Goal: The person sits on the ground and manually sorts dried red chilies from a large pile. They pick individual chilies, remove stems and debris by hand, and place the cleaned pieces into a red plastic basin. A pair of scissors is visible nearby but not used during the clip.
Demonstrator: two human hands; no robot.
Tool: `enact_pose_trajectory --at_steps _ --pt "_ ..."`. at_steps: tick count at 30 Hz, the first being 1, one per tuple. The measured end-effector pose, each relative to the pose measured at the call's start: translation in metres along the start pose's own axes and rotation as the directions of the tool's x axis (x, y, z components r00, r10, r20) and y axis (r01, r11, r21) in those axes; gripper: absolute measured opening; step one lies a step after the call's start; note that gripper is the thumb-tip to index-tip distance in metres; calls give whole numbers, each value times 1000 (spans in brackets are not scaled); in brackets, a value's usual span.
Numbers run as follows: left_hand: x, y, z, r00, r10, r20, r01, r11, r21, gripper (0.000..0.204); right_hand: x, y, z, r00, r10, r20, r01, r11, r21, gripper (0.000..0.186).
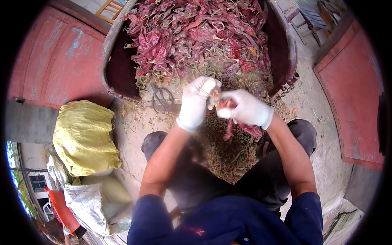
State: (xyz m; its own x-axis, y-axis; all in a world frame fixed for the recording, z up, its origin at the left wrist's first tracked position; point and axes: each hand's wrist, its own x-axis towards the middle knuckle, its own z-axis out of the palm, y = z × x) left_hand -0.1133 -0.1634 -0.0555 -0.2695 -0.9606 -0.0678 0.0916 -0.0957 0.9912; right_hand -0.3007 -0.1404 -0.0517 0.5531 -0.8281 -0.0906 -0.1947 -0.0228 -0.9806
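Both hands wear white gloves and meet in front of me, over the near edge of a cart bed. My right hand is closed around dried red chili peppers, whose wrinkled ends hang below it. Beside it, my left hand is closed in a pinch, its fingertips close to the right hand's; motion blur hides what they hold. Beyond them a big heap of dried red chili peppers fills the bed. Scissors with dark looped handles lie on the bed's edge, left of my left hand.
Dry stems and scraps cover the ground between my knees. To the left stand a yellow sack and a white sack. A chain hangs at the cart's right corner. Worn red doors flank the cart.
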Motion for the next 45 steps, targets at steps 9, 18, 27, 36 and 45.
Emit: enact_pose_trajectory --at_steps 9,18,27,36,45 --pt "56 -20 -3 906 423 -30 -208 505 837 29 -5 -5 2 982 34 185 -69 980 186 12" --pt "102 -52 29 870 432 239 -246 -39 968 21 -3 10 1 990 -58 129 53 998 43 26" --pt "88 -20 8 862 495 -108 -110 392 913 13 -3 11 -5 991 103 -90 -82 973 214 20" --pt "49 -9 -16 790 552 -265 -133 577 806 15 7 19 -7 881 257 -397 28 810 586 20" --pt "40 -2 -32 769 533 -353 -104 648 754 11 27 30 2 823 147 -548 137 886 443 32"
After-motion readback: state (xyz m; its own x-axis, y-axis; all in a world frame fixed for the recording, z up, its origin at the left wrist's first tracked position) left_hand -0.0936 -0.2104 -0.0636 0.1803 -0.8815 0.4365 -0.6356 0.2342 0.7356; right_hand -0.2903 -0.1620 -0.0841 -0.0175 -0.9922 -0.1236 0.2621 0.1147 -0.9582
